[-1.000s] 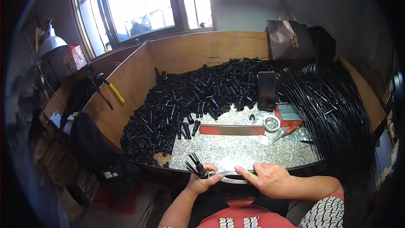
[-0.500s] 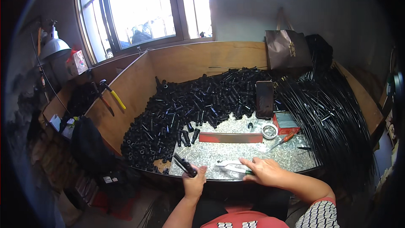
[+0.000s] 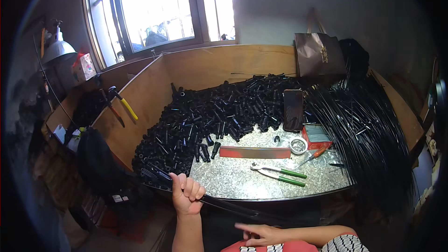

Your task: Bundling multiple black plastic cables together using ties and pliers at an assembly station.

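My left fingers (image 3: 190,188) are clenched round a long black shaft (image 3: 228,204), thumb pointing up; one dark end reaches toward the pile of black parts (image 3: 224,107), the other slants down past the front edge of the speckled tabletop (image 3: 224,184). My right hand (image 3: 262,234) is released, low by my shirt, its index finger stretched toward the left, and I see nothing in its grasp. Half a second ago it was on the green-handled pliers (image 3: 292,173); now they lie by themselves on the tabletop, handles spread, below the red strip (image 3: 254,153). My left hand has swung left with the piece as well. To my mind, the plier work on this piece is over for now, and the free hand leaves room for handling the shaft. The orange-handled screwdriver (image 3: 319,152) rests beside the white dish (image 3: 297,152), apart from both hands.
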`<move>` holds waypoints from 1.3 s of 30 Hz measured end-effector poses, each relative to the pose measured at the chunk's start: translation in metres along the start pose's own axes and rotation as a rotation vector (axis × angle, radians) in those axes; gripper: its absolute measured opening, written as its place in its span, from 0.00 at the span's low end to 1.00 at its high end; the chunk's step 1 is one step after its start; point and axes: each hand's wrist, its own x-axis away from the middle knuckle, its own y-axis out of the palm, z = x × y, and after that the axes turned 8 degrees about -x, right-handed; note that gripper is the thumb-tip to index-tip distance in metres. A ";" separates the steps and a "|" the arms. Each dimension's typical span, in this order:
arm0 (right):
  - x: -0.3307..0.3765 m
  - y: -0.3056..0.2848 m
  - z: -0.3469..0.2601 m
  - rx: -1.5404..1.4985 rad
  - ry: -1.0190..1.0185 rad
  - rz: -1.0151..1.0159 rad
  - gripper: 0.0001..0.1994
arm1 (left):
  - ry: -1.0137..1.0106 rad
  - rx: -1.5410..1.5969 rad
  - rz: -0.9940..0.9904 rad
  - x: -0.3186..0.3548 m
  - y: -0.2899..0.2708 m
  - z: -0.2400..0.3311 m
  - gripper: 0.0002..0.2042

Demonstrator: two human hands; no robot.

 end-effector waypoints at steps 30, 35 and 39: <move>-0.017 -0.049 -0.034 0.258 0.378 0.057 0.22 | 0.010 -0.605 -0.365 0.009 0.102 -0.034 0.22; -0.015 -0.054 -0.024 0.325 0.288 0.070 0.24 | 0.100 -0.769 -0.454 0.001 0.099 -0.032 0.11; -0.014 -0.074 -0.050 0.465 0.160 -0.080 0.26 | 0.090 -0.805 -0.535 -0.004 0.105 -0.023 0.03</move>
